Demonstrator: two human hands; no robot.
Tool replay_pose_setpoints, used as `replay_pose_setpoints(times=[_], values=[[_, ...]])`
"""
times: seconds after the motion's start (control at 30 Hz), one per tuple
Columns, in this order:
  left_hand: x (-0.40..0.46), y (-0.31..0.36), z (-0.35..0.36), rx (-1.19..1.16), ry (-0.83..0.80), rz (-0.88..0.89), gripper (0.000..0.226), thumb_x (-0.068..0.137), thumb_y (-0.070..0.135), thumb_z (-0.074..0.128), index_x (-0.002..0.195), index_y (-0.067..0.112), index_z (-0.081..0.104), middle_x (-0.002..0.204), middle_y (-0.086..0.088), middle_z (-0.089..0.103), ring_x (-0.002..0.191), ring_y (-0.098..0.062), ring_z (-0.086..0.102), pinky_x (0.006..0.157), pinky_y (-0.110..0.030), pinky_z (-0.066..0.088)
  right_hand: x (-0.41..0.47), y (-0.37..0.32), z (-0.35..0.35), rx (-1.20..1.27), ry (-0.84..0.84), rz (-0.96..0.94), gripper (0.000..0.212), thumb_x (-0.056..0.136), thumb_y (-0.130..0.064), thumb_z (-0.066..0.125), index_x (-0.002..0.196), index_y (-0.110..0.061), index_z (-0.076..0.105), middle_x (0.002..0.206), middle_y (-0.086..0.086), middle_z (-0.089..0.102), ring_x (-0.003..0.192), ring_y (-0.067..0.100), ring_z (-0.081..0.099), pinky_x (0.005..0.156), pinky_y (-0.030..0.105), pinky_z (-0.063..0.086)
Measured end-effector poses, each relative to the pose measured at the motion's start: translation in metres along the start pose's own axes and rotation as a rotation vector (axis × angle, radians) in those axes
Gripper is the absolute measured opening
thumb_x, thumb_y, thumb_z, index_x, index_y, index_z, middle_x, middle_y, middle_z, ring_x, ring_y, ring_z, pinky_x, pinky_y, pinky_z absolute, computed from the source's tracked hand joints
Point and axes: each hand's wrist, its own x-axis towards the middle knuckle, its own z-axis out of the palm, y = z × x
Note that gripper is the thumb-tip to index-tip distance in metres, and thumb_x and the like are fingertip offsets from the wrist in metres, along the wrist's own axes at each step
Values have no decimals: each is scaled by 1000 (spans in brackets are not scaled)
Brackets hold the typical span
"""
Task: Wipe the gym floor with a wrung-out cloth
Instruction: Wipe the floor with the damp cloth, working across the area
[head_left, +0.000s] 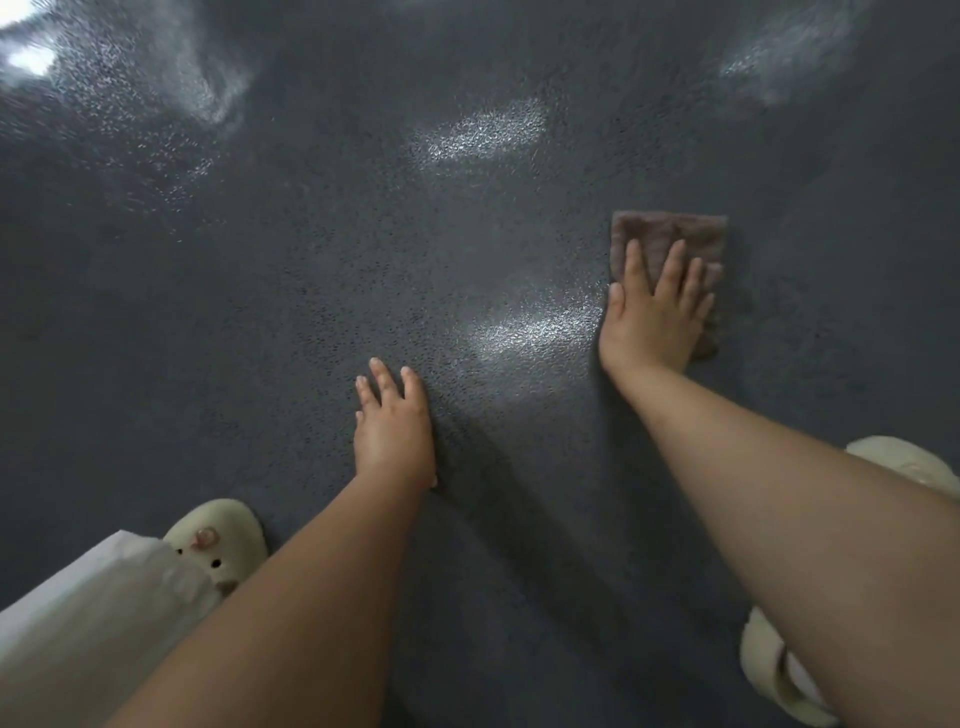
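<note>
A folded brown cloth (670, 236) lies flat on the dark speckled gym floor (311, 249), right of centre. My right hand (655, 306) presses down on it with straight, spread fingers, covering the cloth's lower half. My left hand (394, 423) rests flat on the bare floor, lower and to the left, with its fingers straight and nothing under it. Wet-looking shiny patches show on the floor between and above the hands.
A cream slipper (221, 545) sits at the lower left beside a pale trouser leg (88, 618). A second cream slipper (769, 670) shows at the lower right, partly behind my right forearm. Bright light reflections lie on the floor at the top left and top right.
</note>
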Motion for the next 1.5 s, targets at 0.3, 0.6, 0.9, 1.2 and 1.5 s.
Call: replay_pose_setpoints(times=[0.3, 0.6, 0.9, 1.2, 1.5], values=[[-3, 2, -3, 81, -17, -4, 124, 70, 27, 82, 148, 5, -13, 153, -23, -19, 144, -39, -5, 111, -42, 28, -158, 3, 52, -19, -29, -162, 50, 91, -40, 33, 139, -29, 42, 147, 14, 39, 136, 35, 25, 109, 49, 16], [-12, 55, -8, -171, 180, 41, 76, 92, 10, 46, 150, 8, -3, 156, -20, -10, 146, -31, -4, 117, -39, 8, -30, 38, 3, -66, -52, -141, 52, 98, -43, 27, 149, -33, 23, 159, 9, 10, 145, 33, 6, 116, 46, 2], [0, 144, -26, -47, 203, 348, 95, 85, 30, 67, 151, 27, -1, 157, -14, -10, 146, -30, -5, 117, -44, 3, -39, 61, 7, -59, 57, -22, 53, 96, -42, 25, 148, -29, 27, 156, 13, 21, 143, 36, 16, 115, 49, 15], [26, 180, -26, 195, 144, 318, 108, 84, 40, 68, 149, 24, -16, 154, -20, -20, 143, -40, -8, 114, -53, 21, -67, 63, 24, 2, 130, 185, 49, 92, -43, 32, 136, -29, 48, 144, 14, 44, 133, 37, 37, 107, 53, 25], [24, 178, -32, 187, 74, 359, 123, 73, 48, 75, 148, 21, -18, 152, -23, -23, 142, -44, -10, 112, -53, 23, 24, 71, -20, 31, 14, 275, 53, 100, -44, 25, 150, -38, 7, 159, 6, -9, 145, 33, -12, 114, 52, -6]])
